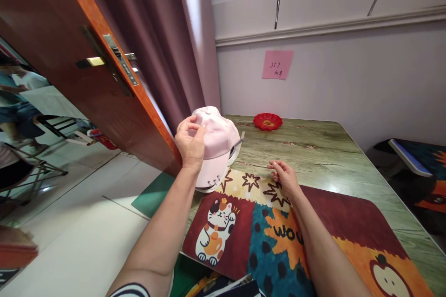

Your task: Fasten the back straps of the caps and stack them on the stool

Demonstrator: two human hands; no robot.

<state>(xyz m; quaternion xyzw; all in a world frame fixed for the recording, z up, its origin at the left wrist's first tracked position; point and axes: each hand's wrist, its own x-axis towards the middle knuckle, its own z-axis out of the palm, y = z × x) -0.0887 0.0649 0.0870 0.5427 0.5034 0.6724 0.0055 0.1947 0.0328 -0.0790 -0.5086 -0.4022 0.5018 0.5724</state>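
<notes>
A pale pink baseball cap (213,132) rests at the left end of the table, its brim with small metal rings tilted down toward me. White edges and a strap show behind it, as if other caps lie underneath. My left hand (191,143) is on the left side of the crown, thumb and fingers pinching the fabric. My right hand (285,177) hovers over the table's middle, at the upper edge of a patterned mat (240,236). Its fingers are curled in loosely, with nothing visible in them.
A red scalloped dish (267,121) stands at the back of the wood-patterned table (324,148). A pink note (278,65) is stuck on the wall. An open wooden door (114,97) and a purple curtain (153,23) are at left. Beyond the door a person sits near another table.
</notes>
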